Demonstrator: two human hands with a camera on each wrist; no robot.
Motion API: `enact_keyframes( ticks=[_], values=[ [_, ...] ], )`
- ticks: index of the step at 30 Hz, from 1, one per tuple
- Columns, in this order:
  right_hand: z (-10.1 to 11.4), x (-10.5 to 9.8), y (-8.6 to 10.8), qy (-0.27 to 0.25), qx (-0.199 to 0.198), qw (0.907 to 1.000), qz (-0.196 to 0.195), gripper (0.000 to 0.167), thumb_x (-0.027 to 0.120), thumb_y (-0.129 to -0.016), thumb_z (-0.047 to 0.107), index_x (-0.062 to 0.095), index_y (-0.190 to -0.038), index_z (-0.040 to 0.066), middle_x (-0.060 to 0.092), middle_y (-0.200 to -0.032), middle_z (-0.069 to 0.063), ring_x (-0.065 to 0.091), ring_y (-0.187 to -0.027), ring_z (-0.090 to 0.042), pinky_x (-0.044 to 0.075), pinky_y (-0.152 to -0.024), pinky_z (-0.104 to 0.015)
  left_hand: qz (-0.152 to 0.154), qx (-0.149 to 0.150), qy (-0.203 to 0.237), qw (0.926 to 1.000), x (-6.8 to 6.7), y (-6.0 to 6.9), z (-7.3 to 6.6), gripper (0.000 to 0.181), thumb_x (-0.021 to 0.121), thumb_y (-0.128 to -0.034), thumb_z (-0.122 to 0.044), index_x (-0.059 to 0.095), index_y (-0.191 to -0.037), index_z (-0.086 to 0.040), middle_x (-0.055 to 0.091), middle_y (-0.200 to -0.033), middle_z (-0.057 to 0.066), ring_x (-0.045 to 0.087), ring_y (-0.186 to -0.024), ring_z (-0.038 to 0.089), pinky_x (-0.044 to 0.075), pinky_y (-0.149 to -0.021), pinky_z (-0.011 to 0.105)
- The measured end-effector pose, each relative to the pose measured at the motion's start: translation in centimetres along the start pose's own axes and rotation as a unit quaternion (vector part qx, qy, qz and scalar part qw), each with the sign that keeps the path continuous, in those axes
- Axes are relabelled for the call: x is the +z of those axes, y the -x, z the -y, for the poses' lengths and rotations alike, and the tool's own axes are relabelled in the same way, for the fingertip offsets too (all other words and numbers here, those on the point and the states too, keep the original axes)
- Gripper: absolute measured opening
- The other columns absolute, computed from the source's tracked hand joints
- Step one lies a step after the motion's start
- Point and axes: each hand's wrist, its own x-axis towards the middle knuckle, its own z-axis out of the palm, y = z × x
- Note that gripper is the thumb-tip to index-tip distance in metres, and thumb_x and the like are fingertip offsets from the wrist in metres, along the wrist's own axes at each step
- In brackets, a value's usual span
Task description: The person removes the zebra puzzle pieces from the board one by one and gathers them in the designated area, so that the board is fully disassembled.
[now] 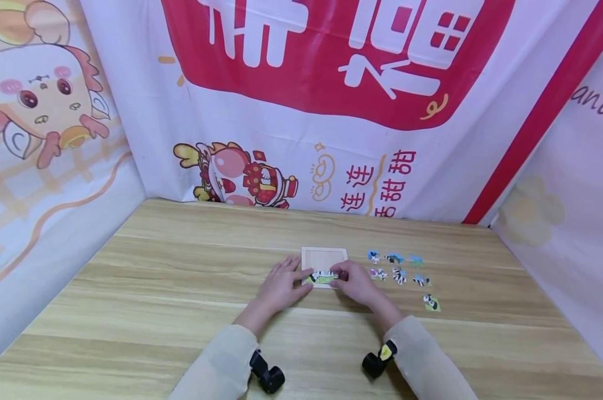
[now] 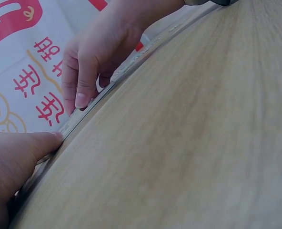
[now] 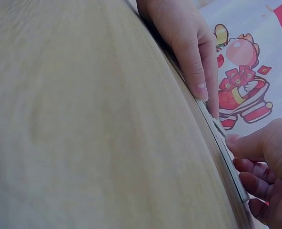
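Note:
A shallow wooden puzzle tray (image 1: 324, 254) lies on the table, its lower part covered by green and black-and-white picture pieces (image 1: 322, 277). At the tray's left side is my left hand (image 1: 280, 284), fingers extended. Its index finger reaches over the pieces and its thumb touches the lower left edge. My right hand (image 1: 355, 282) bends over the tray's lower right corner. Between its thumb and fingers it pinches a puzzle piece, mostly hidden by the fingers. In the right wrist view, the right thumb (image 3: 236, 143) is at a slightly raised piece (image 3: 219, 126) by the tray rim.
Several loose puzzle pieces (image 1: 398, 275) with zebra-like and blue patterns lie right of the tray. One panda-like piece (image 1: 431, 302) sits nearer the front. Printed cloth (image 1: 301, 128) hangs behind the wood-grain table (image 1: 181, 261) and along both sides.

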Motion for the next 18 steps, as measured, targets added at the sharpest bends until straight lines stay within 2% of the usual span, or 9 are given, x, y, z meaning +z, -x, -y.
enact_keyframes(
  ticks=[4,10,14,18],
  values=[
    [0.0,-0.2,0.0,-0.012,0.007,0.9999,-0.001,0.026,0.068,-0.070,0.006,0.062,-0.096,0.007,0.053,-0.079,0.001,0.048,-0.071,-0.013,0.043,-0.064,-0.027,-0.001,-0.001,0.003,1.0000,-0.1,0.0,-0.1,0.042,0.051,-0.0828,-0.043,0.053,-0.120,-0.022,0.029,-0.134,0.015,0.019,-0.125,0.031,0.013,-0.100,0.046],
    [0.2,-0.6,0.0,-0.057,0.010,0.9984,-0.001,0.026,0.067,-0.071,0.003,0.063,-0.097,0.006,0.054,-0.078,0.000,0.049,-0.070,-0.015,0.044,-0.058,-0.027,0.000,0.001,0.000,1.0000,0.0,0.0,-0.1,0.042,0.051,-0.0830,-0.043,0.053,-0.120,-0.022,0.029,-0.134,0.016,0.019,-0.125,0.031,0.013,-0.100,0.046],
    [0.4,-1.5,0.4,-0.070,0.017,0.9973,-0.015,0.025,0.068,-0.071,0.006,0.065,-0.096,0.010,0.056,-0.078,0.002,0.049,-0.071,-0.015,0.043,-0.057,-0.027,0.002,0.000,-0.002,1.0000,0.1,0.0,0.0,0.043,0.051,-0.0830,-0.043,0.053,-0.120,-0.022,0.029,-0.135,0.016,0.019,-0.125,0.031,0.013,-0.100,0.045],
    [0.6,-2.7,1.1,-0.080,-0.001,0.9967,-0.017,0.024,0.070,-0.072,0.011,0.066,-0.096,0.011,0.058,-0.082,0.002,0.049,-0.073,-0.016,0.042,-0.059,-0.029,0.002,0.000,-0.006,1.0000,0.2,0.0,0.0,0.043,0.051,-0.0830,-0.043,0.053,-0.120,-0.022,0.029,-0.135,0.015,0.019,-0.125,0.031,0.013,-0.100,0.045]
  ],
)
